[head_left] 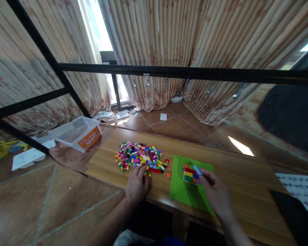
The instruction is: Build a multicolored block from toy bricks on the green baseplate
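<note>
A light blue building brick [197, 169] is pinched between the thumb and fingers of my right hand [216, 191]. It is held at the right edge of a small block of stacked bricks [188, 173], with red, yellow, green, blue and orange rows. That block stands on a green studded baseplate [178, 191]. My left hand [137, 185] rests at the near edge of a heap of loose coloured bricks [139, 155]. Its fingers are curled among the bricks, and whatever lies between the fingertips is hidden. Near it lie a long red brick [155, 170] and an orange brick [168, 174].
The wooden table [236, 191] carries the bricks and baseplate. A clear plastic bin [77, 131] with an orange label stands beyond its left end. A black metal rail [169, 71] crosses in front of curtains [156, 41]. A dark flat object [292, 212] lies at the right.
</note>
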Motion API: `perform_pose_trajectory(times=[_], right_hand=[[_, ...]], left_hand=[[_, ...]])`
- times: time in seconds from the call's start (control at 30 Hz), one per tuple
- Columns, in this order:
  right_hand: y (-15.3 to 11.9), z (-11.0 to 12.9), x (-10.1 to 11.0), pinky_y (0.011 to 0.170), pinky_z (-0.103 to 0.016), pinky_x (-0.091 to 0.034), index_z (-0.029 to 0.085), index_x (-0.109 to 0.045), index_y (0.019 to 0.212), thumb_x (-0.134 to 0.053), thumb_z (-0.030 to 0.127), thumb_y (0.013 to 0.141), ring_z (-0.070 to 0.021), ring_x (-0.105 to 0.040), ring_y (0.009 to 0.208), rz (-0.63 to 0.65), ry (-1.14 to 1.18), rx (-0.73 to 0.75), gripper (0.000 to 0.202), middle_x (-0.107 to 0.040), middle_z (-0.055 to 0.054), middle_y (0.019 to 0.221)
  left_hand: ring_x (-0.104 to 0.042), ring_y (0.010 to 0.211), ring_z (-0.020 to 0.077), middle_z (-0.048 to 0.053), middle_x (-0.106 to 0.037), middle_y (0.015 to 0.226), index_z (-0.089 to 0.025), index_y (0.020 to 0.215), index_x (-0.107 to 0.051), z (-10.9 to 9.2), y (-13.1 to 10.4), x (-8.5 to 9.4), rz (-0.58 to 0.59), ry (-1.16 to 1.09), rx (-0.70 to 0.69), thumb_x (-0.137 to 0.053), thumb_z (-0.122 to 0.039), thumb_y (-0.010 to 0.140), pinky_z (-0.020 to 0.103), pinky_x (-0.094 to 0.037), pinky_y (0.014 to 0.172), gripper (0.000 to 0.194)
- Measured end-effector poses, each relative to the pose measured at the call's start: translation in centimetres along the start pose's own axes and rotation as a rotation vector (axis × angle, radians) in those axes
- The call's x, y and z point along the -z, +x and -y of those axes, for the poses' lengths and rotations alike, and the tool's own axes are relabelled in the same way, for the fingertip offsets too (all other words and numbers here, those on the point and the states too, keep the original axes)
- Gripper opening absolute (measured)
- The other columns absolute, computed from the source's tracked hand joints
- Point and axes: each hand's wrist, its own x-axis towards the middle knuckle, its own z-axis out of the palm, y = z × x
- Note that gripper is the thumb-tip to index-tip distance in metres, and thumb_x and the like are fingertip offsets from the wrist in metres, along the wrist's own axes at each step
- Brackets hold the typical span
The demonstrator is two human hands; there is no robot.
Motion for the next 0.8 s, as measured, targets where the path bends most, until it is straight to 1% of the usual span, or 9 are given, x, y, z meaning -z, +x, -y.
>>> perform_pose_trajectory(times=[0.07,0.13,0.2,0.3,0.4,0.53,0.67,0.73,0.8], right_hand=[[1.2,-0.6,1.5,0.085,-0.041,-0.047,0.020,-0.070,0.099,-0.058,0.046,0.076,-0.0257,-0.065,0.090,-0.054,-0.156,0.031,0.036,-0.072,-0.009,0.097],[2.2,-1.1,2.3,0.083,-0.042,-0.048,0.021,-0.070,0.098,-0.055,0.046,0.077,-0.0259,-0.065,0.087,-0.059,-0.255,0.073,0.036,-0.071,-0.009,0.096],[2.9,-1.4,2.3,0.083,-0.041,-0.048,0.021,-0.070,0.098,-0.053,0.045,0.079,-0.0253,-0.064,0.087,-0.037,-0.295,0.133,0.035,-0.071,-0.009,0.097],[3.5,-1.4,1.4,0.086,-0.040,-0.047,0.021,-0.070,0.098,-0.049,0.042,0.082,-0.0240,-0.063,0.091,0.013,-0.318,0.238,0.033,-0.070,-0.008,0.102],[4.0,-1.0,0.5,0.088,-0.039,-0.046,0.021,-0.070,0.098,-0.046,0.036,0.086,-0.0229,-0.062,0.093,0.063,-0.348,0.318,0.031,-0.069,-0.008,0.102],[4.7,-0.3,-0.3,0.087,-0.039,-0.046,0.023,-0.071,0.094,-0.043,0.029,0.086,-0.0226,-0.061,0.092,0.113,-0.387,0.381,0.030,-0.068,-0.006,0.096],[5.1,-0.2,-0.4,0.088,-0.039,-0.045,0.024,-0.072,0.095,-0.043,0.024,0.086,-0.0224,-0.059,0.093,0.149,-0.424,0.432,0.030,-0.068,-0.006,0.096],[5.2,-0.3,-0.4,0.089,-0.039,-0.044,0.024,-0.072,0.095,-0.043,0.024,0.086,-0.0226,-0.059,0.095,0.153,-0.437,0.446,0.030,-0.068,-0.006,0.099],[5.1,-0.5,-0.3,0.089,-0.039,-0.044,0.023,-0.072,0.094,-0.043,0.024,0.087,-0.0224,-0.058,0.095,0.156,-0.440,0.447,0.031,-0.068,-0.007,0.099]], left_hand=[[-0.061,0.103,0.0238,0.011,-0.061,0.115,-0.018,0.119,-0.055,0.1,0.1,0.0,0.000,0.003,-0.001,-0.051,-0.016,0.086,0.040,-0.053,0.091,0.033],[-0.061,0.102,0.0238,0.010,-0.061,0.114,-0.018,0.119,-0.056,0.1,0.1,0.0,0.006,-0.003,-0.005,-0.051,-0.017,0.086,0.041,-0.053,0.090,0.033],[-0.061,0.104,0.0235,0.010,-0.060,0.114,-0.019,0.119,-0.056,0.1,0.0,0.0,-0.003,-0.025,-0.017,-0.051,-0.017,0.086,0.040,-0.054,0.090,0.033],[-0.059,0.108,0.0231,0.011,-0.058,0.118,-0.019,0.124,-0.053,-0.6,-0.1,0.1,-0.052,-0.084,-0.035,-0.051,-0.018,0.087,0.038,-0.054,0.090,0.036],[-0.058,0.110,0.0232,0.012,-0.056,0.120,-0.019,0.127,-0.050,-2.4,0.5,0.3,-0.073,-0.164,-0.046,-0.050,-0.019,0.089,0.038,-0.054,0.091,0.039],[-0.059,0.107,0.0214,0.011,-0.059,0.116,-0.020,0.122,-0.054,-6.1,3.4,0.0,0.059,-0.326,-0.081,-0.051,-0.020,0.089,0.037,-0.053,0.092,0.034],[-0.061,0.098,0.0189,0.008,-0.063,0.109,-0.019,0.113,-0.060,-9.0,7.0,-2.2,0.166,-0.500,-0.032,-0.051,-0.020,0.088,0.035,-0.053,0.088,0.027],[-0.062,0.091,0.0177,0.008,-0.065,0.104,-0.018,0.110,-0.063,-9.8,8.2,-3.8,0.231,-0.563,0.016,-0.049,-0.021,0.089,0.033,-0.053,0.083,0.025],[-0.063,0.091,0.0176,0.007,-0.068,0.099,-0.018,0.103,-0.067,-10.3,9.0,-5.3,0.286,-0.617,0.065,-0.047,-0.022,0.089,0.031,-0.052,0.083,0.024]])
